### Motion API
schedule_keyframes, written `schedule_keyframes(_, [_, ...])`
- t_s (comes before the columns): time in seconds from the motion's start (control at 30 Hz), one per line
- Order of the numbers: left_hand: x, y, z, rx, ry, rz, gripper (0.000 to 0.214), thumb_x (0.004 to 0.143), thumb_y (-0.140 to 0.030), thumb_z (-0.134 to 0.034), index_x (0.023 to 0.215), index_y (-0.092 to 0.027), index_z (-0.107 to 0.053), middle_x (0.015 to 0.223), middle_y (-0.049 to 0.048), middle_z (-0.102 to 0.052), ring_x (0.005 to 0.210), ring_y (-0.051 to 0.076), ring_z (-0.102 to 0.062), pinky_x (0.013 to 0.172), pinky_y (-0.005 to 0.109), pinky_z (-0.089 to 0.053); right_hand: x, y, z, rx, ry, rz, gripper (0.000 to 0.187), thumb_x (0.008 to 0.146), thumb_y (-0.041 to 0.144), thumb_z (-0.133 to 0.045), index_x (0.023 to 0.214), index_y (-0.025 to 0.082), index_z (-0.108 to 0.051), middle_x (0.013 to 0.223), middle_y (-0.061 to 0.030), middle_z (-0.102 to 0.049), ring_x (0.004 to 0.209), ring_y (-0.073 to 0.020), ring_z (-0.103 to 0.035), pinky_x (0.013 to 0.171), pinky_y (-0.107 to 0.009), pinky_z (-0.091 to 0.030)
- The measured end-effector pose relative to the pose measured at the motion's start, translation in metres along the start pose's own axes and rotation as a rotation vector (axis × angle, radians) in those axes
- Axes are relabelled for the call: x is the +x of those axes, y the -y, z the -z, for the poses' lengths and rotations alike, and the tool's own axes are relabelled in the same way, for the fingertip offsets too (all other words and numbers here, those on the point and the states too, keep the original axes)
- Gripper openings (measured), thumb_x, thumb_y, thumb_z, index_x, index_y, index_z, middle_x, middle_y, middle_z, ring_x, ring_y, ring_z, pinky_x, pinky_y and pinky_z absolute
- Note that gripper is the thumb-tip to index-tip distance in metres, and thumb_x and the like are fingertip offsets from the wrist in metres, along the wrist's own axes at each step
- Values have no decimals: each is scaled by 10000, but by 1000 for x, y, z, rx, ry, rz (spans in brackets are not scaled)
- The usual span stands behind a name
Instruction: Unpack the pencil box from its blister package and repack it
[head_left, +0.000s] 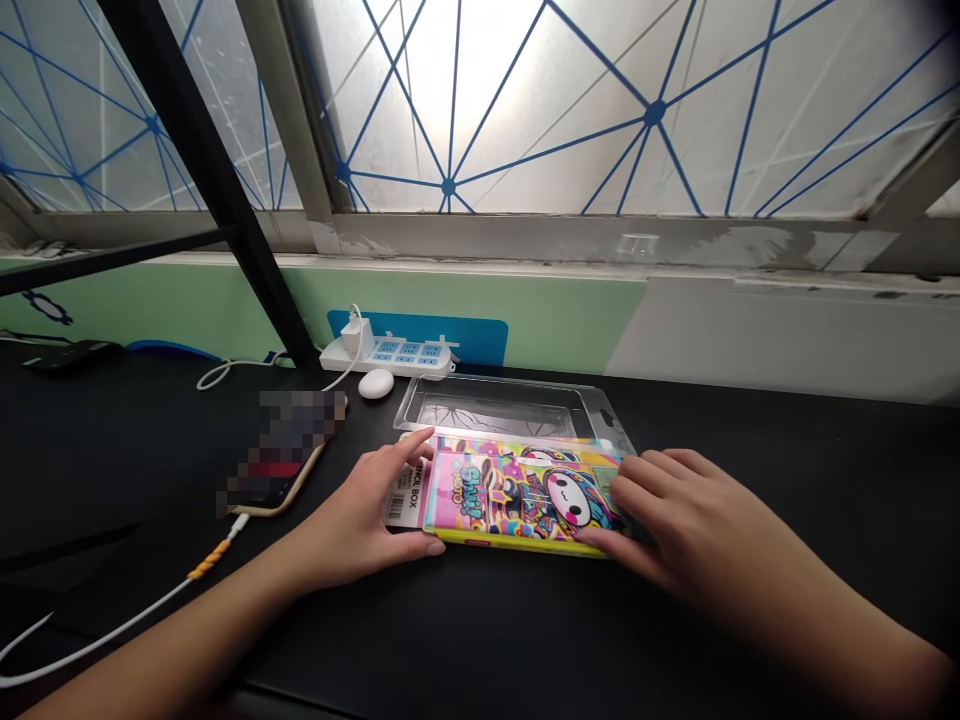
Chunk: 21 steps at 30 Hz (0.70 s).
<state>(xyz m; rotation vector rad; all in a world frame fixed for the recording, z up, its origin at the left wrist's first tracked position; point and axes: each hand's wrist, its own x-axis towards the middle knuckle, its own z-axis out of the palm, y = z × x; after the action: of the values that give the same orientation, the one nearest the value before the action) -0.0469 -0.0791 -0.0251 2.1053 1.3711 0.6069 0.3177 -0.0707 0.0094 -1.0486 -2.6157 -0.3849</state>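
Observation:
A colourful pencil box [517, 495] with a cartoon character and a yellow front edge lies flat on the black table. My left hand [379, 500] grips its left end, thumb at the near corner and index finger at the far one. Around the right end my right hand [667, 505] is closed, its thumb on the near edge and its fingers over the far side. A printed card [406, 495] with a barcode and the words "PENCIL BOX" sticks out under the left end. Behind the box lies a clear plastic package [499, 410], partly hidden by it.
To the left is a phone [300, 480] with a pixelated screen and a white charging cable [142, 605]. A white power strip [405, 352] and a white rounded object [376, 384] stand near the wall. A black metal frame [217, 190] rises at the back left.

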Motion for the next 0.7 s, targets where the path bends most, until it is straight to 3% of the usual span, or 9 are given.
schedule_keyframes(0.13, [0, -2, 1, 9, 3, -15, 1026, 813, -449, -816, 1640, -337, -220, 1496, 133, -547, 1379, 366, -511, 1147, 563, -413, 20, 23, -7, 51, 25, -50, 419, 1002, 573, -505, 1082, 202, -681, 1044, -140, -714, 866, -293, -654, 726, -420, -489])
schedule_keyframes(0.23, [0, -2, 1, 12, 14, -19, 1067, 824, -445, -811, 1658, -337, -154, 1541, 136, -526, 1424, 375, -470, 1167, 576, -383, 32, 34, -15, 75, 45, -115, 497, 972, 619, -538, 1196, 191, -653, 1123, -155, -698, 938, -316, -657, 765, -446, -518])
schedule_keyframes(0.47, [1, 0, 0, 5, 6, 1, 1144, 800, -488, -832, 1671, -324, -109, 1514, 138, -578, 1428, 379, -480, 1170, 575, -377, 49, 40, -35, 151, 53, -273, 417, 997, 606, -495, 1028, 214, -634, 1019, -116, -662, 926, -302, -628, 802, -465, -493])
schedule_keyframes(0.7, [-2, 1, -2, 26, -8, 1, 1098, 828, -498, -801, 1670, -320, -118, 1528, 119, -573, 1464, 364, -441, 1188, 564, -358, 52, 45, -46, 174, -15, -318, 330, 1031, 507, -475, 927, 210, -576, 930, -96, -603, 849, -264, -573, 748, -409, -489])
